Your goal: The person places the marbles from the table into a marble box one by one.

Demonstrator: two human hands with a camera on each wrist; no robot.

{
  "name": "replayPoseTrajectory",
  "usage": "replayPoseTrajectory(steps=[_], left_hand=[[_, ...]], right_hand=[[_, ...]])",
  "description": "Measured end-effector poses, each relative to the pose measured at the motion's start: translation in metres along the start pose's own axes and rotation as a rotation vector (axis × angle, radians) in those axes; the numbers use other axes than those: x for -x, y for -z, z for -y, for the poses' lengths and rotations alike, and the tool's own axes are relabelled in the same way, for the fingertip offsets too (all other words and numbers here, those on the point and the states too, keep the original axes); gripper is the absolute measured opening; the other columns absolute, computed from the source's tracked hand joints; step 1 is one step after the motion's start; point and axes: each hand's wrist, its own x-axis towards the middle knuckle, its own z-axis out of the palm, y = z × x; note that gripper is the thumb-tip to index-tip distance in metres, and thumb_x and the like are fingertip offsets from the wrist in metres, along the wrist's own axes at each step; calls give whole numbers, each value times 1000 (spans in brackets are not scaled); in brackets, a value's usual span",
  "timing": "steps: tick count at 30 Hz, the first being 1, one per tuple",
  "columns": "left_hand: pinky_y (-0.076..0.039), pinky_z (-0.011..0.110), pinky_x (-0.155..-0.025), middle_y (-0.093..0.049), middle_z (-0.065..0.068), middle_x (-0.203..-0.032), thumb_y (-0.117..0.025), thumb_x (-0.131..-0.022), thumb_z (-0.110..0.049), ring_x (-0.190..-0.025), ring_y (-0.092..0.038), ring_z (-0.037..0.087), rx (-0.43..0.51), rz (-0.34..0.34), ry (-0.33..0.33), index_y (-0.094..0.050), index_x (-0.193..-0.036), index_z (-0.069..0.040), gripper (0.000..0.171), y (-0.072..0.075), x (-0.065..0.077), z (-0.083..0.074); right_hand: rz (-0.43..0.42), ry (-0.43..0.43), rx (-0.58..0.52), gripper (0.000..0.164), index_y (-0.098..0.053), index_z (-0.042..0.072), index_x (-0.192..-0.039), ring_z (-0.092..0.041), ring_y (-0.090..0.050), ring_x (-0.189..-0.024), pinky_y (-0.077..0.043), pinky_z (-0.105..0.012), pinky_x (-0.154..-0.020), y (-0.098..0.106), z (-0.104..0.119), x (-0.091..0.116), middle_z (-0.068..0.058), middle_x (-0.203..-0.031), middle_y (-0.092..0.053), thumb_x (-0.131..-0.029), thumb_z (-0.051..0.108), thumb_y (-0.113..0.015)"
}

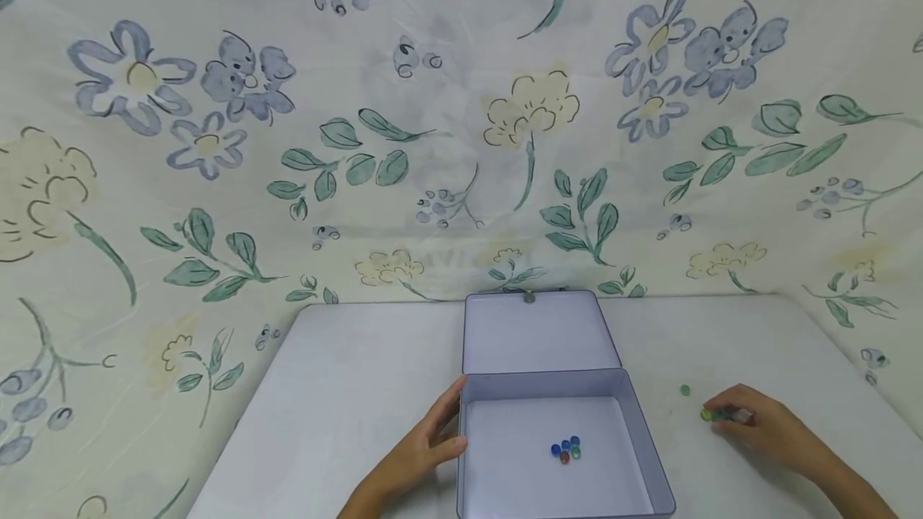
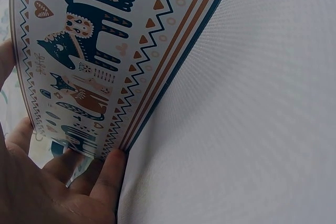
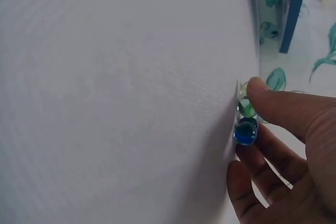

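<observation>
- Touching the left wall of the pale box (image 1: 546,384) from outside with the left hand (image 1: 418,447), with thumb and fingers spread apart and loose.
- Holding a little bunch of glass marbles (image 3: 247,108) in the right hand (image 1: 767,427), with fingers curled round and thumb on the yellow-green end.
- Green and blue also showing in this bunch; too hidden to tell if lifted or down on the white table (image 1: 360,359).
- Near the right fingertips, a bit farther back on the table: 1 loose green marble (image 1: 685,390).
- Near the middle of the box floor: at least 5 bunched marbles (image 1: 566,446), coloured blue, red and green.
- Tipped back behind the box: its lid (image 1: 537,335).
- Behind the table: a flowery cloth (image 1: 531,106).
- On the box's outside: animal drawings (image 2: 79,66).
</observation>
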Motion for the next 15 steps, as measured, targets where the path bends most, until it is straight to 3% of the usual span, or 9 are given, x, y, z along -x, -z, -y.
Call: replayPoseTrajectory(steps=[7,12,15], left_hand=[[-27,64,-116,-1,21,-168,-53,-103,-20,-152,-7,51,-2,-4,4,-4,-162,-28,78,0,-1,1],[-27,64,-117,0,21,-168,-53,-103,-20,-151,-7,52,4,-4,17,-4,-162,-29,77,0,-1,1],[-33,46,-120,0,20,-168,-53,-103,-20,-152,-5,51,21,0,19,-4,-162,-28,78,1,0,0]], right_hand=[[-73,13,71,25,-71,21,-95,12,-54,-84,-51,-19,-67,-5,3,-3,10,-93,-68,-76,11,-83],[-81,-19,79,22,-71,19,-94,12,-52,-81,-51,-19,-67,-6,7,-4,7,-93,-67,-78,11,-82],[-69,-54,88,20,-71,18,-93,10,-53,-80,-53,-20,-70,-6,12,-6,6,-94,-67,-78,11,-82]])
